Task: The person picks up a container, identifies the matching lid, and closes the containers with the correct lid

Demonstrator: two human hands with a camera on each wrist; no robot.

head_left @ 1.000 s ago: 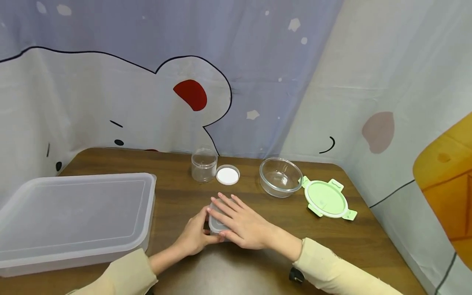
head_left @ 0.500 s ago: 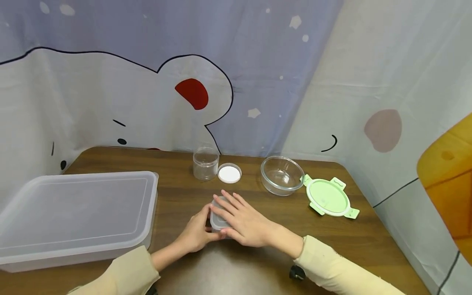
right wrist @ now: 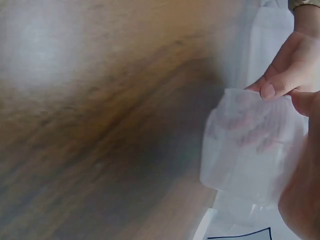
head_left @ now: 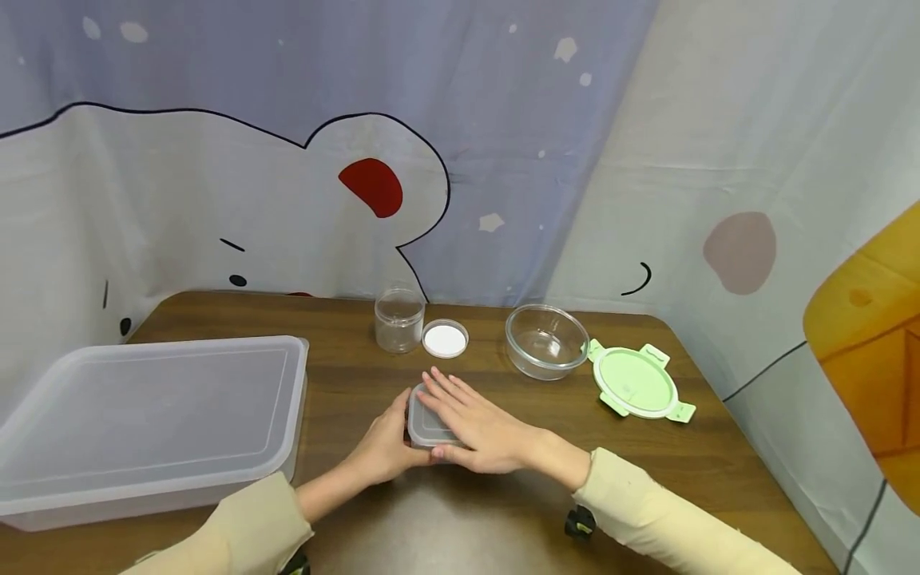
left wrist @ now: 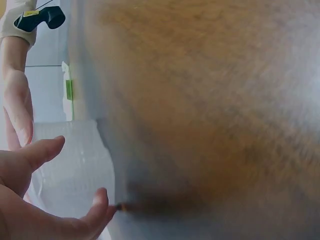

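1. Printed cloth (head_left: 287, 64) hangs behind a brown table (head_left: 503, 535).
2. Just below the frame's centre is a small translucent box (head_left: 427, 427).
3. Left hand (head_left: 384, 449) grips its left side, thumb and fingers curled round it.
4. Right hand (head_left: 485, 431) lies across its top, fingers straight.
5. Above, at centre, a jar (head_left: 398, 326) stands just beside a white disc (head_left: 445, 340).
6. Right of centre sits a bowl (head_left: 542, 351); farther right, a green lid (head_left: 636, 382).
7. Big bin (head_left: 154, 407), lower left.

Long pale-cream fabric left sleeve (head_left: 237, 523); matching right sleeve (head_left: 647, 507), loose at wrist. Under right sleeve: rounded blackish device (left wrist: 41, 20), small yellow label (left wrist: 31, 13). Under left: dark object (head_left: 295, 564), mostly hidden.
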